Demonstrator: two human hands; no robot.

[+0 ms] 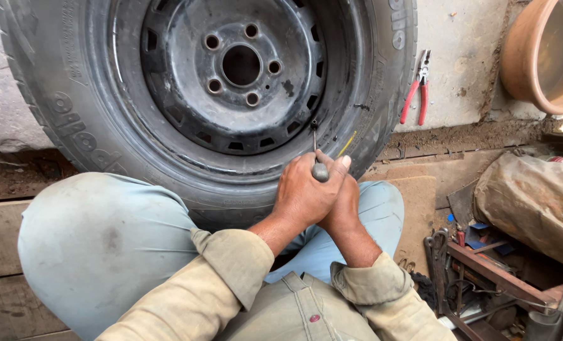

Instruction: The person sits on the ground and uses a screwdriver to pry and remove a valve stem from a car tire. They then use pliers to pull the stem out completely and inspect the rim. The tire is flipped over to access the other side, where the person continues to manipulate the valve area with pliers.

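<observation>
A car tyre (79, 120) on a black steel rim (187, 38) stands upright against a wall in front of my knees. A thin metal tool (315, 142) with a rounded grey handle end reaches up to the tyre valve (314, 125) at the rim's lower right. My left hand (303, 196) is wrapped around the tool's handle. My right hand (343, 202) sits just behind and under it, pressed against the left hand on the same tool. A yellow chalk mark (346, 144) shows on the tyre beside the valve.
Red-handled pliers (416, 88) lie on the concrete ledge to the right of the tyre. A terracotta basin (540, 57) stands at the top right. A dusty sack (534, 202) and a box of metal tools (483, 278) fill the lower right.
</observation>
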